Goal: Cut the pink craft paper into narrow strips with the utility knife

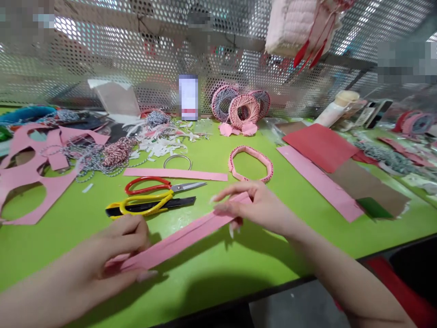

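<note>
A folded strip of pink paper (184, 238) is stretched at a slant between my two hands, above the green table. My left hand (119, 250) grips its lower left end, with the thumb along the underside and the fingers curled over. At the upper right end, my right hand (242, 205) pinches the strip between thumb and fingers. Just beyond the hands lie scissors (146, 210) with one red and one yellow handle, resting over a black cutter knife (180, 202). A flat pink strip (177, 174) and a pink ring band (251, 164) lie farther back.
Pink sheets with round cut-outs (51, 191) and tangled cord (119, 151) cover the left of the green table (218, 300). A thin metal ring (177, 156) lies mid-table. Woven rings (244, 110) and a phone (188, 98) stand by the mesh wall. Red paper (321, 146) lies right.
</note>
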A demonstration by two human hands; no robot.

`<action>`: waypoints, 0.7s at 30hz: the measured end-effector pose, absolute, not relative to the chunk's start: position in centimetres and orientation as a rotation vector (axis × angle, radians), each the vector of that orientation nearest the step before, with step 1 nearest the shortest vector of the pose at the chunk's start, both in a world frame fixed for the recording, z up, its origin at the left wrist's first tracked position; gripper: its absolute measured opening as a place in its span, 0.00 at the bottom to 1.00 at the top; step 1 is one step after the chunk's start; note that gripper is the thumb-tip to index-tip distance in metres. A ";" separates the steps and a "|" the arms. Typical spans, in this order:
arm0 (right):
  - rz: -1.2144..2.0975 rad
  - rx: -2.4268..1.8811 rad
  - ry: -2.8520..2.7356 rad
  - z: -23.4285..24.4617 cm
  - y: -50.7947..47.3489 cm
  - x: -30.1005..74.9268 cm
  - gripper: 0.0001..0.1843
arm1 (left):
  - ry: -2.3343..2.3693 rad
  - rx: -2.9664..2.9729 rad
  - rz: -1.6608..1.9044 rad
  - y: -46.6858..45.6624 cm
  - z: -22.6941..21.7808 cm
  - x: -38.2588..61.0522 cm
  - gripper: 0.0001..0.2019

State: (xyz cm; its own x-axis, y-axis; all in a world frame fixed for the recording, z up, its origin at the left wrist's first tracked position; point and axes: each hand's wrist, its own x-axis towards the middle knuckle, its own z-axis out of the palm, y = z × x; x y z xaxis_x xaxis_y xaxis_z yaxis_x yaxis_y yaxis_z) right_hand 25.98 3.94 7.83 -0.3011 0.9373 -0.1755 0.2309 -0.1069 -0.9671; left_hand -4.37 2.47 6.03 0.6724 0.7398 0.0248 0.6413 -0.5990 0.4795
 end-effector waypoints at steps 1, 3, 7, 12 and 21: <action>1.462 -1.255 -1.521 8.5 4.0 25.6 0.12 | 1.065 2.461 0.248 2.7 6.0 -4.6 0.10; 1.342 -1.146 -1.530 9.5 3.8 24.8 0.08 | 1.062 2.486 0.232 3.3 6.3 -4.3 0.13; 1.097 -1.015 -1.695 10.4 3.5 24.0 0.13 | 1.045 2.312 0.407 4.0 8.7 -0.7 0.16; 0.850 -1.028 -1.775 11.3 3.2 24.2 0.16 | 0.861 1.967 0.432 4.7 11.6 3.6 0.15; 1.293 -0.941 -1.610 11.5 3.5 24.6 0.12 | 0.967 1.994 0.406 4.8 10.9 3.1 0.18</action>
State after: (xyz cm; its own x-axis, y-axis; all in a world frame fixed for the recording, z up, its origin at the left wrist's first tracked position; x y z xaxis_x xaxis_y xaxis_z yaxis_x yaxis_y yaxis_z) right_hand 24.63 3.47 11.52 -0.3604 0.9197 0.1556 0.0469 0.1845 -0.9817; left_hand 3.14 4.78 10.94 0.6468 0.7592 -0.0727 0.4793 -0.3305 0.8130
